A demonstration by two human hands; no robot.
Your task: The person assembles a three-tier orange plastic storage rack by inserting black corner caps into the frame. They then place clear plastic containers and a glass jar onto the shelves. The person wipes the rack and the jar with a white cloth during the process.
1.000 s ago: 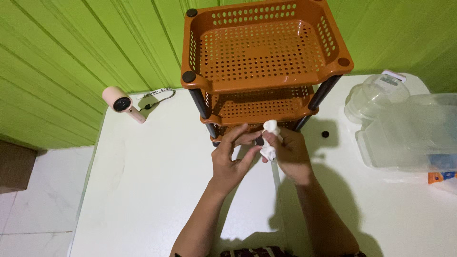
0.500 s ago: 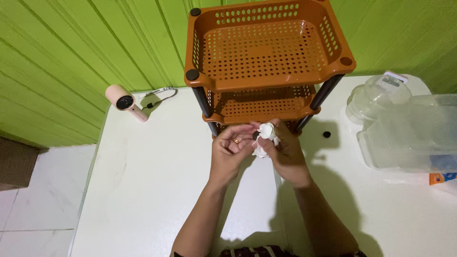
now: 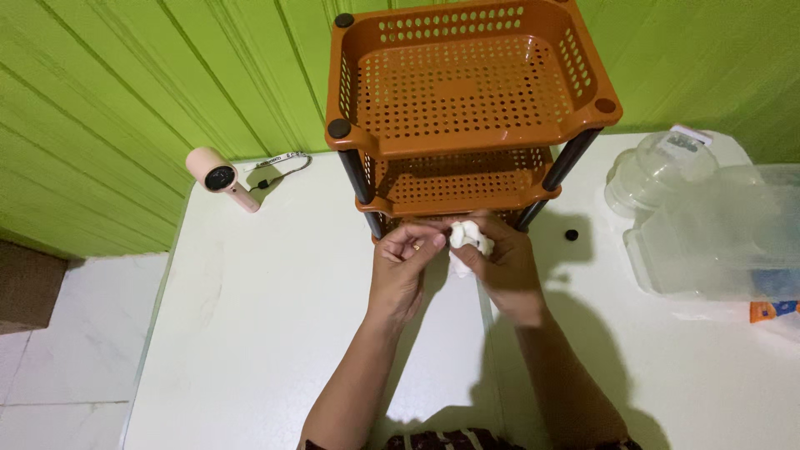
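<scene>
Just in front of the orange tiered rack (image 3: 467,108), the right hand (image 3: 504,267) grips a crumpled white cloth (image 3: 468,240) while the left hand (image 3: 404,267) pinches its edge, apparently bunching it; wiping calls for a firmer wad.

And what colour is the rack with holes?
Orange rack, with dark posts; the head view shows it.

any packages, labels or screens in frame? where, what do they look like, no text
No screens or signs.
Label: small white rectangle with dark print on the clear round container, far right of the table.
Package: orange and blue corner at the right edge, under the clear plastic box; mostly out of view.
</scene>
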